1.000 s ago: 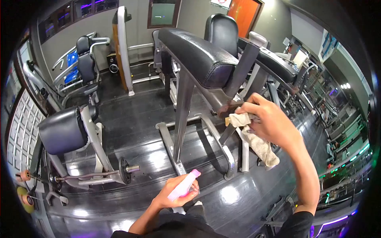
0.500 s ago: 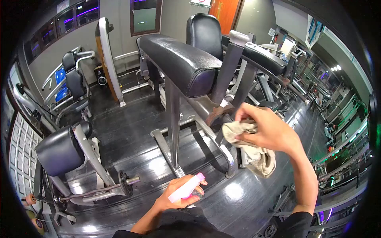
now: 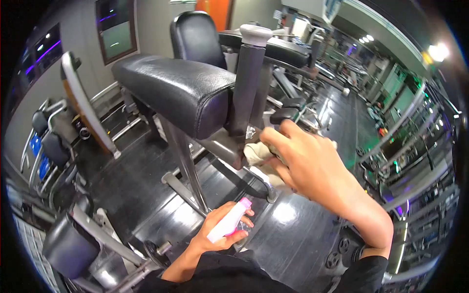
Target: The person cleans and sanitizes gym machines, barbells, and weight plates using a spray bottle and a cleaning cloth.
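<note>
My left hand (image 3: 217, 232) is wrapped round a small white and pink bottle (image 3: 229, 222) low in the middle of the view. My right hand (image 3: 305, 161) grips a beige cloth (image 3: 257, 154), much of it hidden behind the fingers. The cloth is beside the metal frame under a black padded bench (image 3: 181, 88); whether it touches the metal, I cannot tell. Above the cloth rises a dark upright post (image 3: 250, 83) with a pale grey cap.
Another padded machine (image 3: 71, 244) with a bar stands at the lower left. Behind the bench is a black backrest (image 3: 196, 39). Weight plates (image 3: 333, 259) lie at the lower right, and more gym machines line the right side.
The view has turned right and closer to the bench, which now appears further left. My right hand with the cloth has come nearer the metal below the post. The bottle stays in my left hand.
</note>
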Action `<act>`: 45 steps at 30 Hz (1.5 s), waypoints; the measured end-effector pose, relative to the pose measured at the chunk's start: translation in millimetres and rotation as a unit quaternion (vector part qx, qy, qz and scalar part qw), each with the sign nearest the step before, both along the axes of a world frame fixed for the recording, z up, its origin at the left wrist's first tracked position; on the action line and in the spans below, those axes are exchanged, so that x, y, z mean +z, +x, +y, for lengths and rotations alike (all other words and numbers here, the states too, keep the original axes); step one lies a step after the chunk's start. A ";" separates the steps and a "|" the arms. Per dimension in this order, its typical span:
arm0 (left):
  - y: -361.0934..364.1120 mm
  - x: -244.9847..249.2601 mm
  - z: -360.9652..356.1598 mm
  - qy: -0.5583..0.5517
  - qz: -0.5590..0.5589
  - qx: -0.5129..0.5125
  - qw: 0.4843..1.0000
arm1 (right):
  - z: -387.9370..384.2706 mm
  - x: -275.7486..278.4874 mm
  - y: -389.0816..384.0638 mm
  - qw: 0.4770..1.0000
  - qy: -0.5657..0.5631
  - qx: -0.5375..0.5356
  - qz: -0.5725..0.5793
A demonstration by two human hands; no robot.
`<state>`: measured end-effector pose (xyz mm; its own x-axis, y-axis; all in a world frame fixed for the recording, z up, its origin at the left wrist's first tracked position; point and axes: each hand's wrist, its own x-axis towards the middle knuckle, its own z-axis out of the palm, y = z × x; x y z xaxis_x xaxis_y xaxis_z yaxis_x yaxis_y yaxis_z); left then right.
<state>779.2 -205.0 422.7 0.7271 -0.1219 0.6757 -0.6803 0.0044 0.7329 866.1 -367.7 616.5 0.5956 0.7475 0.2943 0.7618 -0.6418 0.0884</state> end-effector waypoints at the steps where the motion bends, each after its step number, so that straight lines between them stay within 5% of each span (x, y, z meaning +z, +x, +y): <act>1: 4.8 1.3 6.7 0.003 -0.002 -0.017 1.000 | -2.3 -0.4 -13.5 0.999 0.007 -0.038 -0.028; 5: 22.3 5.5 27.3 0.002 -0.018 -0.087 0.996 | -17.3 -8.6 -49.8 0.981 0.068 -0.179 -0.039; 7: 24.1 4.3 33.1 -0.039 0.040 -0.117 0.992 | -26.0 -15.8 -64.1 0.931 0.179 -0.300 -0.102; 10: 30.7 4.2 37.2 -0.067 0.066 -0.174 0.980 | -38.6 -42.3 -76.2 0.867 0.308 -0.342 -0.189; 14: 36.5 7.3 44.6 -0.048 0.085 -0.214 0.972 | -17.6 -77.7 -80.5 0.798 0.345 -0.375 -0.321; 17: 40.8 10.4 51.5 -0.041 0.042 -0.236 0.970 | 20.1 -94.7 -61.6 0.789 0.299 -0.382 -0.377; 26: 39.9 7.4 61.2 -0.066 0.074 -0.281 0.955 | 75.1 -90.4 -48.3 0.865 0.292 -0.331 -0.239; 32: 42.6 1.2 62.2 -0.078 0.056 -0.298 0.950 | 23.1 -97.6 -81.0 0.786 0.312 -0.439 -0.304; 36: 37.1 0.1 61.6 -0.097 0.107 -0.302 0.942 | 37.3 -108.6 -57.9 0.753 0.374 -0.407 -0.356; 39: 34.8 -5.6 65.6 -0.090 0.096 -0.276 0.952 | 76.0 -119.1 -35.3 0.819 0.412 -0.279 -0.286; 42: 30.5 -4.9 67.8 -0.112 0.152 -0.273 0.943 | 86.3 -120.7 -28.3 0.814 0.480 -0.238 -0.223; 45: 29.8 -8.0 66.2 -0.126 0.149 -0.268 0.944 | 68.8 -120.9 -50.2 0.848 0.378 -0.298 -0.224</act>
